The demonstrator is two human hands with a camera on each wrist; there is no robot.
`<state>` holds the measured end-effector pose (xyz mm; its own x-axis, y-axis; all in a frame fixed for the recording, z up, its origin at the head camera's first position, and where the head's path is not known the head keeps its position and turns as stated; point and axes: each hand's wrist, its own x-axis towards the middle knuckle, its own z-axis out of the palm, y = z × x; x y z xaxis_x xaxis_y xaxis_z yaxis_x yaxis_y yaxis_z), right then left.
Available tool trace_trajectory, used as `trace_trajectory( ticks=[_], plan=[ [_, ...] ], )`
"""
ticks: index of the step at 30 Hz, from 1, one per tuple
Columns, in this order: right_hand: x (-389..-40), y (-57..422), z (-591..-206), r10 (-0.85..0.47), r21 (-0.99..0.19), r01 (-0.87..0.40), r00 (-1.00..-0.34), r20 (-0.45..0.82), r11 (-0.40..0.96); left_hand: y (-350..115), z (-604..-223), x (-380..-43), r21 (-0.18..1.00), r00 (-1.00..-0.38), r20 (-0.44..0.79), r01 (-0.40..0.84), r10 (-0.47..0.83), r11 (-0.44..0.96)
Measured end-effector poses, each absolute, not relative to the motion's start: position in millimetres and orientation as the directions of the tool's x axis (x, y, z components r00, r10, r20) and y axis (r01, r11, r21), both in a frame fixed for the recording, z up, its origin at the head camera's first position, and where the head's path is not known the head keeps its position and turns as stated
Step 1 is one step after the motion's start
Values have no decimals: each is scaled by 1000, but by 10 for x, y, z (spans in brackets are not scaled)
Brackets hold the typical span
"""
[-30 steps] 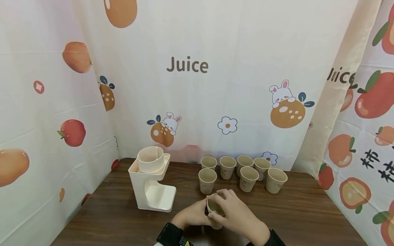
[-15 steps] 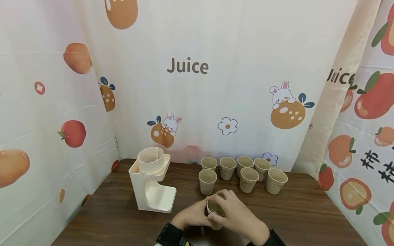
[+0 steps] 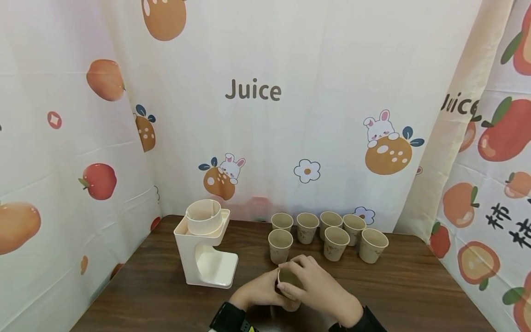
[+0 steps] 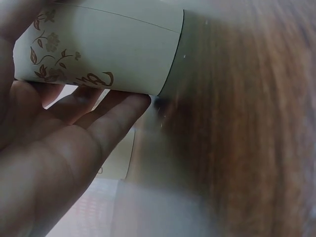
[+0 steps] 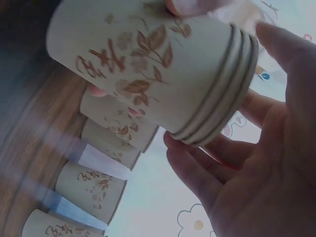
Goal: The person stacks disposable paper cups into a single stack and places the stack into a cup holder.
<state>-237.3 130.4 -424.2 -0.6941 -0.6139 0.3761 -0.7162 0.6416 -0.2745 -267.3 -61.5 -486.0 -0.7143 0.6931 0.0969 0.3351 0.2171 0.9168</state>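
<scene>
A small stack of nested paper cups (image 3: 288,278), pale with a brown floral print, is held at the table's front. In the right wrist view the stacked paper cups (image 5: 148,69) show closely spaced rims. My left hand (image 3: 261,290) grips the stack's side, with fingers wrapped beneath the cup wall (image 4: 113,44) in the left wrist view. At the rims, my right hand (image 3: 322,290) pinches with thumb and fingertips across the mouth. The inside of the top cup is partly covered by the right hand.
Several single paper cups (image 3: 335,244) stand upright behind the hands, toward the back right. A white stand (image 3: 186,258) with a round top container (image 3: 204,225) and a flat base is on the left of the wooden table (image 3: 145,295). Fruit-print curtains (image 3: 265,133) surround the table.
Both hands and the held cups stay almost in place. My right thumb has shifted slightly upward at the rim. The head view has tilted a little.
</scene>
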Motion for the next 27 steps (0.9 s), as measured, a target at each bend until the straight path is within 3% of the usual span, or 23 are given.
trace_trajectory(
  ticks=[8,19,27],
  plan=[
    [-2480,1281,-4169,-614,-280,-713,-699,367,643,-613,-4857,-2686,907,-687,144,380,712,182],
    [-2684,1257,-4150,-611,-206,-726,-672,419,657,-632,-4884,-2695,914,-730,94,332,676,231],
    [-2879,1205,-4127,-613,-175,-736,-651,448,654,-631,-4889,-2694,916,-729,109,338,675,217]
  ],
)
